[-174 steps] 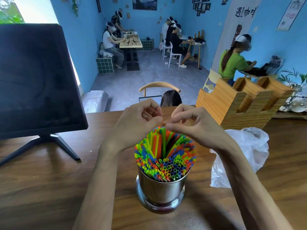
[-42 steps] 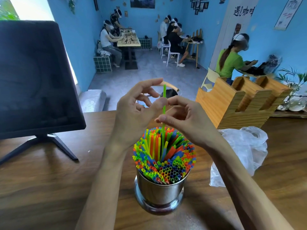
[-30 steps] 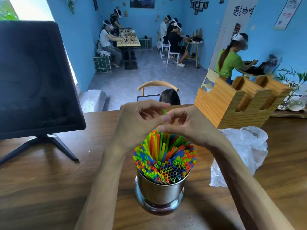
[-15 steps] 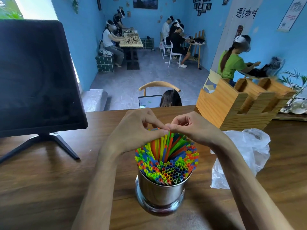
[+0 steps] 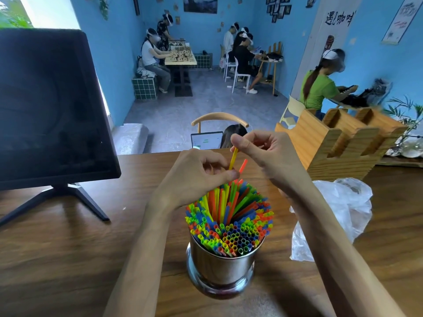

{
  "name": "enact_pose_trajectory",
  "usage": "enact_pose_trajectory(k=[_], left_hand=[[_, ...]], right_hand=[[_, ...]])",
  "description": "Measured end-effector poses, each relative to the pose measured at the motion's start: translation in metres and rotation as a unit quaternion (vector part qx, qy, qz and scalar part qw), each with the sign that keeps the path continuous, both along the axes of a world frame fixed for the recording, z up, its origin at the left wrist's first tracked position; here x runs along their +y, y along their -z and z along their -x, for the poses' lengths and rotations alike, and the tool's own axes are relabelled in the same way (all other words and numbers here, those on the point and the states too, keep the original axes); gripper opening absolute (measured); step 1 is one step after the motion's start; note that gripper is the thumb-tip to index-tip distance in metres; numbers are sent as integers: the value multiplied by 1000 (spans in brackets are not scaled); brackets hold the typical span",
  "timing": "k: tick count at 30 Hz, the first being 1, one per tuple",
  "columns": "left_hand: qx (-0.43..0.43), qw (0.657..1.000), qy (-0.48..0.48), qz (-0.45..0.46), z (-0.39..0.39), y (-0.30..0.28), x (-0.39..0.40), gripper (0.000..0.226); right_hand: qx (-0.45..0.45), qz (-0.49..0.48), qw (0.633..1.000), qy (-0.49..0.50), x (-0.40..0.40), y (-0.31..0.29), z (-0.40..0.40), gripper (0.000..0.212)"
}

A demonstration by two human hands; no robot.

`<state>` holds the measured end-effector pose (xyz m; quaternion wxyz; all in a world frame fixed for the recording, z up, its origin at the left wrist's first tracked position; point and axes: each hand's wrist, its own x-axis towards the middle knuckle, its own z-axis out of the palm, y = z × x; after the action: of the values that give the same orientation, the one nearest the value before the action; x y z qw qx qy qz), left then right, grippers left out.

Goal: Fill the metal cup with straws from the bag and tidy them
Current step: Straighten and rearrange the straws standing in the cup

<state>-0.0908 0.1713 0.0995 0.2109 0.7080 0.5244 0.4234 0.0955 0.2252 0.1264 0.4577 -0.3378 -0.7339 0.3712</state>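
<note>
Now | right hand (image 5: 267, 154) pinches yellow straw (image 5: 233, 159) | above metal cup (image 5: 220, 268) rim

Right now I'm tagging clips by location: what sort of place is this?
Probably a café counter: a metal cup packed with straws, a point-of-sale style screen, and people seated at small tables behind.

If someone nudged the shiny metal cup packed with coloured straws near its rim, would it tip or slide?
The shiny metal cup probably resists tipping: its base flares wider than its wall. The coloured straws fan out above the rim, but look light, so they likely add little top weight. On the smooth wooden table it may slide rather than topple.
</note>
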Motion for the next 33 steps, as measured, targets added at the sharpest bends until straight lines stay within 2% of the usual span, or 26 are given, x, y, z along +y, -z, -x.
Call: enact_pose_trajectory(k=[3, 5, 9, 13, 16, 20, 22, 24, 26, 28, 33], left_hand=[[-57, 998, 16, -4, -1, -3, -1, 18], [-110, 994, 24, -10, -1, -8, -4, 14], [-199, 978, 42, -56, -2, -25, -14, 9], [-245, 963, 72, -92, -2, -40, -24, 12], [-224, 965, 113, -77, -2, -42, -30, 17], [-215, 963, 161, -10, 1, -37, -33, 21], [-199, 967, 159, 25, 4, -35, -33, 19], [-142, 981, 128, 35, 4, -33, -32, 17], [-80, 992, 93, 36, 2, -29, -28, 10], [-47, 995, 76, 40, 2, -25, -26, 12], [-49, 997, 57, 19, 3, -23, -24, 26]], right_hand=[[45, -3, 999, -11, -2, -3, 2, 34], [76, 35, 996, -26, -3, -3, 2, 28], [31, 122, 989, -73, -3, 4, -2, 26], [11, 179, 973, -143, -8, 3, -1, 38], [34, 190, 970, -149, -6, -1, 1, 33], [93, 197, 968, -123, -3, -7, 3, 27], [121, 207, 964, -114, -1, -8, 5, 18], [155, 206, 960, -113, 0, -9, 8, 12], [175, 185, 960, -113, -1, -11, 10, 18], [165, 146, 969, -109, -4, -12, 13, 23], [161, 31, 981, -101, -12, -11, 15, 36]])
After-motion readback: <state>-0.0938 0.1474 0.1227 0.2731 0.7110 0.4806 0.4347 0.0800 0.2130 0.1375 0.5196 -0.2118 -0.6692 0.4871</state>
